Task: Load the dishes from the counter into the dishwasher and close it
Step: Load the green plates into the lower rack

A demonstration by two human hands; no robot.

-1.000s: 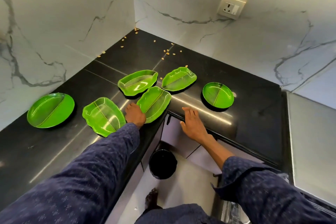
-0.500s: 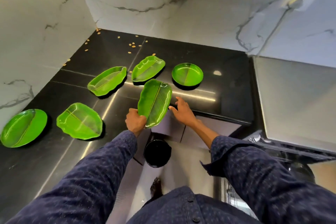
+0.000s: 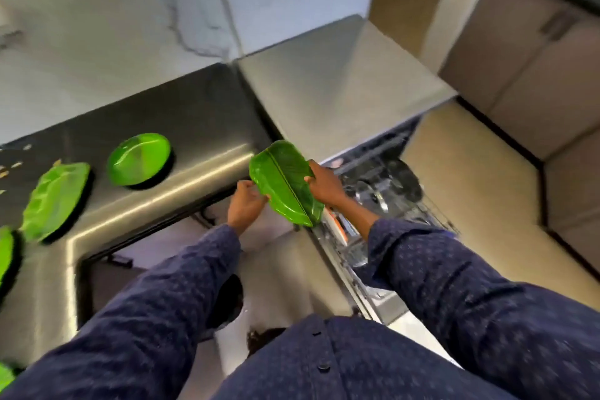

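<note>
Two hands hold the leaf-shaped green plate (image 3: 285, 183) mid-frame: left hand (image 3: 245, 208) fingers curl on its lower-left edge, right hand (image 3: 324, 183) grips its right edge.

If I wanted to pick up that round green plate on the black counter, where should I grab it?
Probably by its raised rim. The round green plate lies flat on the counter, so there is nothing to grip in the middle. Come from the counter's front edge, the side nearest you: that side is bare, while a leaf-shaped plate sits close on the other side.
</note>
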